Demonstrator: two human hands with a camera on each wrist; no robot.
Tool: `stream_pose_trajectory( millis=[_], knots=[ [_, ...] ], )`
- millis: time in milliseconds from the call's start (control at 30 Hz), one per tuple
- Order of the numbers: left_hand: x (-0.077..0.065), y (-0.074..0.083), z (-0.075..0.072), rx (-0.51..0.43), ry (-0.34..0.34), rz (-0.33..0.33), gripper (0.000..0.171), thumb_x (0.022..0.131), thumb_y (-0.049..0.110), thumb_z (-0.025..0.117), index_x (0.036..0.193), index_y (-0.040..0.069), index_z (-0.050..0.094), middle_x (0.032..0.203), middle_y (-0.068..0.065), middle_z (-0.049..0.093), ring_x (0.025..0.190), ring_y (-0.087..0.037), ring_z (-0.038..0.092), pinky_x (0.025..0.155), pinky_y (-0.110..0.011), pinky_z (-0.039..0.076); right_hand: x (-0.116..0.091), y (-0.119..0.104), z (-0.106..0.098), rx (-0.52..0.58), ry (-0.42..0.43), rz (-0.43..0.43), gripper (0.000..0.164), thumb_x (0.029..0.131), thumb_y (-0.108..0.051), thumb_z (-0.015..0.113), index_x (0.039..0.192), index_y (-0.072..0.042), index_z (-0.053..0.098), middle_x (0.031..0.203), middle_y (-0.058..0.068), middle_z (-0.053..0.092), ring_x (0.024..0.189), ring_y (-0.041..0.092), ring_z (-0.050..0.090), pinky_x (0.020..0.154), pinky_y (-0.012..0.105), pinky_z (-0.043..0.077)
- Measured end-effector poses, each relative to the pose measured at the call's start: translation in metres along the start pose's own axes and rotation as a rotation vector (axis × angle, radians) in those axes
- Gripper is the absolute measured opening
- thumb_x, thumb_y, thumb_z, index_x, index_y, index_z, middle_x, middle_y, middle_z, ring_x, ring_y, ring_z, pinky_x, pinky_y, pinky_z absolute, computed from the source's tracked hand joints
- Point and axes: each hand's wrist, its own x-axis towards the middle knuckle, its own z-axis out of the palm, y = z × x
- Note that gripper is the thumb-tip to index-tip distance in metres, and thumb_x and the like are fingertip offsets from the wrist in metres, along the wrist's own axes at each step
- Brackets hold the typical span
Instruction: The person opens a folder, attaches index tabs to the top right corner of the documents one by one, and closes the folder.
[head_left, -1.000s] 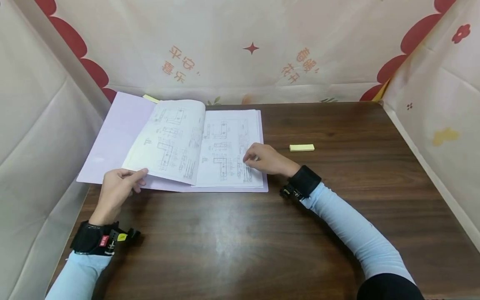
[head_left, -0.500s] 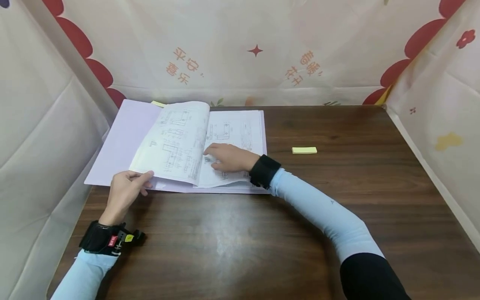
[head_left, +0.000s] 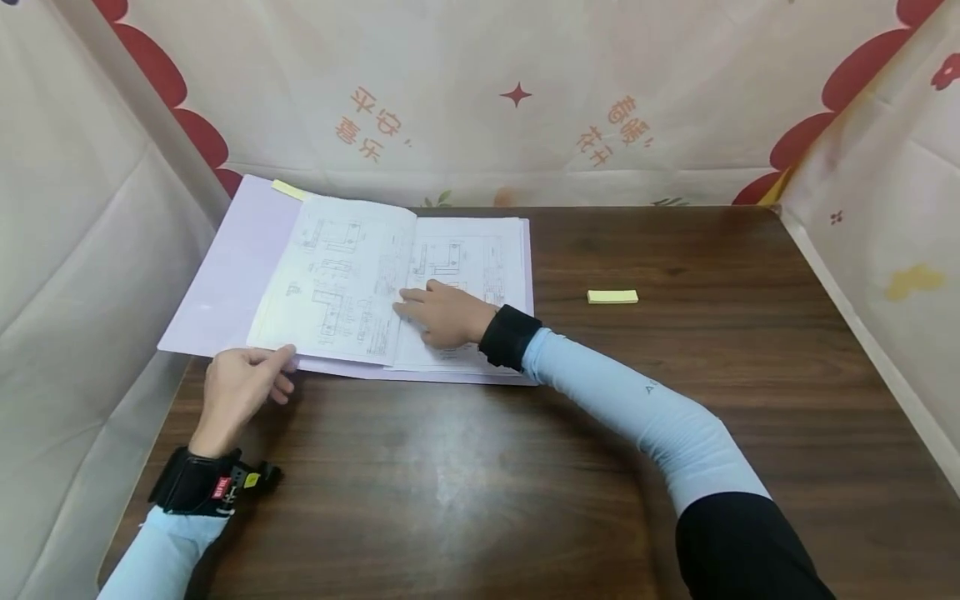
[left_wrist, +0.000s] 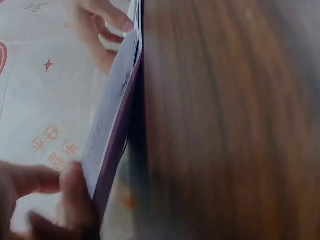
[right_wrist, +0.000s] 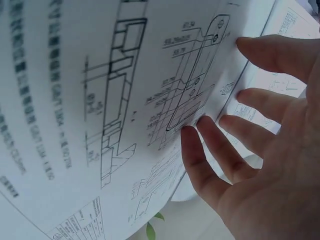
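An open booklet of technical drawings with a lilac cover (head_left: 217, 275) lies near the back of the wooden table. Its left page (head_left: 330, 275) and right page (head_left: 480, 250) show line drawings. My left hand (head_left: 242, 387) grips the near lower edge of the left side, thumb on top; the left wrist view shows that side raised off the table. Across the right page reaches my right hand (head_left: 447, 315), with its fingertips at the fold between the pages. In the right wrist view its fingers (right_wrist: 210, 165) are spread and touch the left page near the fold.
A small pale yellow sticky-note pad (head_left: 612, 297) lies on the table (head_left: 450, 483) right of the booklet. Another yellow strip (head_left: 291, 190) shows at the cover's back edge. Printed white cloth (head_left: 480, 67) walls the back and both sides.
My right hand has moved left from the right page's outer edge to the fold, its fingers now spread. The left hand stays at its edge, and more of the yellow strip shows.
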Motion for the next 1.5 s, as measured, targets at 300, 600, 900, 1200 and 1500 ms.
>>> stream_pose_trajectory(
  millis=[300, 600, 900, 1200, 1500],
  knots=[
    [-0.014, 0.037, 0.045, 0.468, 0.028, 0.8, 0.041, 0.096, 0.036, 0.072, 0.122, 0.004, 0.072, 0.122, -0.017, 0.073, 0.106, -0.032, 0.069, 0.084, -0.047, 0.059, -0.005, -0.006, 0.008, -0.013, -0.006, -0.011, 0.058, 0.107, -0.021, 0.047, 0.163, -0.016, 0.033, 0.17, 0.008, 0.032, 0.141, 0.031, 0.047, 0.116, 0.041, 0.041],
    [-0.006, 0.053, 0.064, 0.649, -0.266, 0.749, 0.073, 0.098, 0.055, 0.063, 0.146, 0.001, 0.056, 0.155, -0.019, 0.053, 0.144, -0.038, 0.05, 0.11, -0.062, 0.045, 0.003, 0.006, 0.011, 0.083, -0.012, -0.02, 0.06, 0.104, -0.022, 0.052, 0.162, -0.02, 0.036, 0.171, 0.006, 0.03, 0.149, 0.029, 0.04, 0.124, 0.044, 0.031],
    [0.0, 0.061, 0.061, 0.624, -0.321, 0.73, 0.071, 0.097, 0.053, 0.067, 0.143, 0.0, 0.057, 0.153, -0.02, 0.054, 0.142, -0.038, 0.053, 0.108, -0.06, 0.048, 0.006, 0.019, 0.016, 0.189, 0.016, 0.019, 0.061, 0.103, -0.027, 0.055, 0.161, -0.021, 0.037, 0.171, 0.005, 0.029, 0.149, 0.028, 0.038, 0.128, 0.042, 0.026],
    [0.008, 0.073, 0.057, 0.57, -0.334, 0.743, 0.057, 0.094, 0.044, 0.074, 0.133, 0.002, 0.066, 0.141, -0.02, 0.064, 0.13, -0.037, 0.061, 0.105, -0.056, 0.052, -0.002, 0.016, 0.011, 0.225, 0.03, 0.029, 0.059, 0.104, -0.028, 0.055, 0.16, -0.019, 0.04, 0.17, 0.008, 0.031, 0.15, 0.03, 0.038, 0.125, 0.042, 0.031],
    [0.006, 0.082, 0.053, 0.617, -0.239, 0.802, 0.055, 0.095, 0.045, 0.072, 0.133, 0.006, 0.066, 0.14, -0.02, 0.063, 0.132, -0.039, 0.059, 0.098, -0.059, 0.054, -0.012, 0.017, 0.008, 0.358, 0.127, 0.009, 0.042, 0.104, -0.019, 0.054, 0.146, -0.015, 0.057, 0.162, 0.01, 0.045, 0.153, 0.026, 0.038, 0.128, 0.042, 0.028]
  ],
)
